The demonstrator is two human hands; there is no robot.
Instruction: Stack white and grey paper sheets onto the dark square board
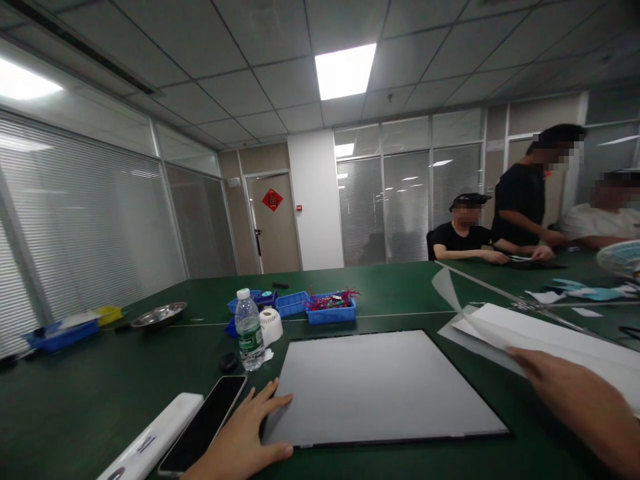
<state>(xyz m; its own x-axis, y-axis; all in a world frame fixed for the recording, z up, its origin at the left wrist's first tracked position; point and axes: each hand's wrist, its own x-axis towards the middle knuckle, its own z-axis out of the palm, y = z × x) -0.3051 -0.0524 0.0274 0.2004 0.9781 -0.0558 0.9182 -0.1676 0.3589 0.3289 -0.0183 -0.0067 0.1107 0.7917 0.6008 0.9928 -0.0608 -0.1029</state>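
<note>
Two hands: left hand [243,430] spread wide, touching grey panel [380,390] to its right; right hand [565,383] pinching translucent sheet [477,345]; phone [206,425] just left of left hand.

A green bench [50,413] spreads across the room. Glass partitions [100,220] with slatted blinds run along 9 to 10 o'clock. At 11 o'clock stands a beige door [280,237] bearing a red diamond-shaped sign [273,200]; a white column [316,200] rises at 12, and blind-lined glazing [361,213] follows at 1. Overhead, a grey tiled ceiling [210,40] carries lit panels [346,71] at 12 and 10.
</note>
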